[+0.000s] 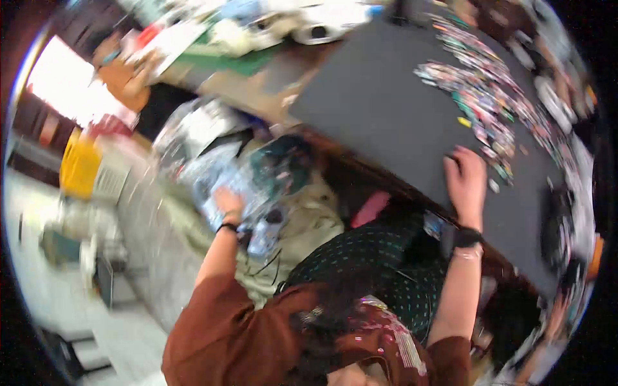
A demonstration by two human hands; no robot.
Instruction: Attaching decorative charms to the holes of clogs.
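Note:
My left hand [229, 202] reaches down to my left, onto a heap of clear plastic bags [212, 174] with pale blue and white contents. Its fingers are smeared by motion, so any grip on the plastic cannot be made out. Beside that hand lies a dark green bundle [283, 164]. My right hand [468, 183] rests on the dark grey tabletop [380, 96], thumb apart from the fingers, with nothing visible in it. Just beyond it spreads a long pile of small multicoloured pieces [479, 96], too blurred to name. A small yellow piece [463, 121] lies at the pile's near side.
The table's edge runs diagonally past my lap. An olive-green cloth or sack [312, 219] lies under the bags, near a pink item [371, 209]. A yellow container [80, 164] stands at the left. Another person [125, 80] is at the far left, by a cluttered table.

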